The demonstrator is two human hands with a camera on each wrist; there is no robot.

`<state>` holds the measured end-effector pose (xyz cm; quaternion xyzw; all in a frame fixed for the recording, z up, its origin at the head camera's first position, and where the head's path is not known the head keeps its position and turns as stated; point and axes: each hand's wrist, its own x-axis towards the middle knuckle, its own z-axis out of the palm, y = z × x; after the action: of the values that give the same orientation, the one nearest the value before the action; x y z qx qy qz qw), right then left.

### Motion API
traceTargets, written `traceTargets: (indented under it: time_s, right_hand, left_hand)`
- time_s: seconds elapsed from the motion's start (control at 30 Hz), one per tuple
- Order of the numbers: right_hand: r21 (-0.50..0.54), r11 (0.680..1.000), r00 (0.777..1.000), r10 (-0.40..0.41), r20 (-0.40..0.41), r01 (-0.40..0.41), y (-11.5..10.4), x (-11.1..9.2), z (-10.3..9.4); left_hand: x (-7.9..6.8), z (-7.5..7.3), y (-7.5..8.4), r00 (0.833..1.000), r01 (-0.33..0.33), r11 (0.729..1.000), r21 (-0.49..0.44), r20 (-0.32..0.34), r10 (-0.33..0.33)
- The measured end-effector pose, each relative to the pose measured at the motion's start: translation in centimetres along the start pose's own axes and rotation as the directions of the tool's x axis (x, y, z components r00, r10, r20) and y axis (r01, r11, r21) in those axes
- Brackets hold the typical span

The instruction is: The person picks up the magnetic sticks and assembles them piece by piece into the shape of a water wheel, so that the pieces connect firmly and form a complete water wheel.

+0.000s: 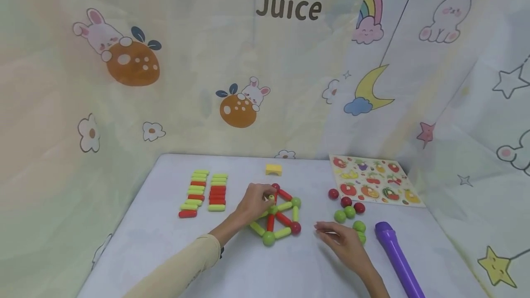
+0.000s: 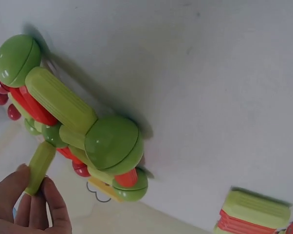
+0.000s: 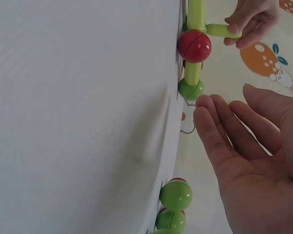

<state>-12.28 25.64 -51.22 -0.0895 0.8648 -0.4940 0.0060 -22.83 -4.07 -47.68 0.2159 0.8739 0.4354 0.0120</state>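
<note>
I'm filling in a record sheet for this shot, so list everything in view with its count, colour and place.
Table: one, white, across the foreground
Backdrop: one, pale and printed, behind and beside the table
Ball-and-rod frame: one, red and green, mid-table
Held rod: one, green, upright at the frame's centre
Loose rods: many, red and green, two columns on the left
Loose red balls: three, red, right of the frame
Loose green balls: at least four, green, nearer, some partly hidden
Yellow block: one, yellow, far edge
Fruit-picture board: one, multicoloured, far right
Stick: one, purple, near right
Left hand: one, bare, pinching the held rod
Right hand: one, bare, beside the green balls
Sleeve: one, beige, behind the left hand
</note>
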Motion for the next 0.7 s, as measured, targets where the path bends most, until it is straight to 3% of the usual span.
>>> traceTargets:
  time_s: [0.33,0.43,0.6,0.7]
  right_hand:
    - [-0.013,1.000,1.000,-0.009,0.002,0.009,-0.3,0.0,-0.2]
    - [-0.026,0.999,0.997,-0.048,-0.053,0.047,-0.2,0.1,-0.7]
    - [-0.172,0.977,0.963,-0.159,-0.217,0.122,0.3,-0.3,-3.3]
    - [-0.333,0.939,0.939,-0.189,-0.286,0.088,1.0,-1.3,-5.5]
  left_hand:
    - [-0.1,0.5,0.2,1.000,-0.009,1.000,0.008,-0.019,0.010]
    - [-0.3,0.5,-0.1,1.000,-0.005,1.000,-0.006,-0.018,0.005]
    - [-1.8,-0.5,-0.9,0.999,0.001,0.994,-0.113,-0.045,-0.006]
    - [-3.4,-1.6,-1.8,0.995,0.005,0.984,-0.178,-0.098,-0.023]
